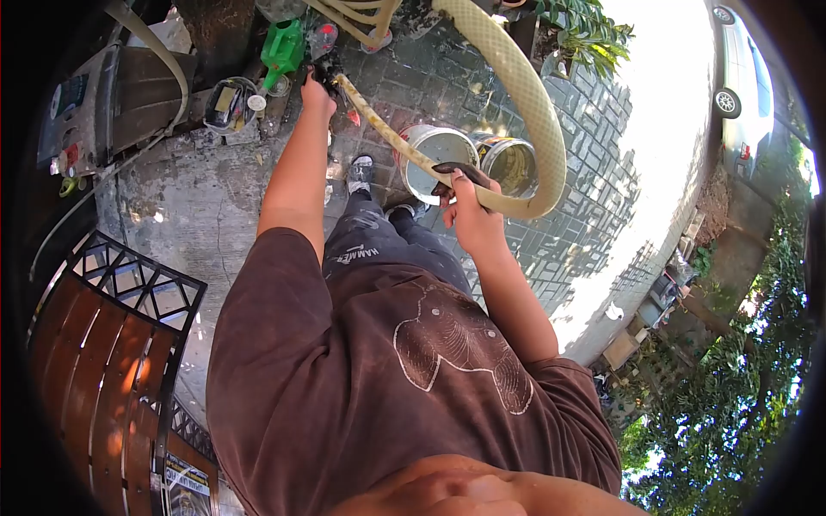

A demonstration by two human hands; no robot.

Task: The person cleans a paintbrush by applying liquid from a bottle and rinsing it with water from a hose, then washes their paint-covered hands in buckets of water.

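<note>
Pale yellow hose (pixel 525 95), green watering can (pixel 283 47), brown T-shirt (pixel 379 378) with white line drawing, grey patterned paving (pixel 594 172), silver tins (pixel 439 155)

Outdoors, hard daylight. Ground split in two: rough grey concrete slab (pixel 185 202) at left, dark brick paving (pixel 551 193) in a diagonal grid at centre, half in shade, half blown out by sun. Brown slatted wooden gate (pixel 82 361) with black metal lattice frame at lower left. Weathered wooden bench or crate (pixel 142 95) at upper left, grey box beside it. Green watering can (pixel 282 47) and clutter of small containers along the far edge. Potted foliage (pixel 576 30) at top. Silver car (pixel 744 77) parked at upper right on bright pavement. Dense green trees (pixel 731 378) filling the right side, stacked blocks near them.
</note>
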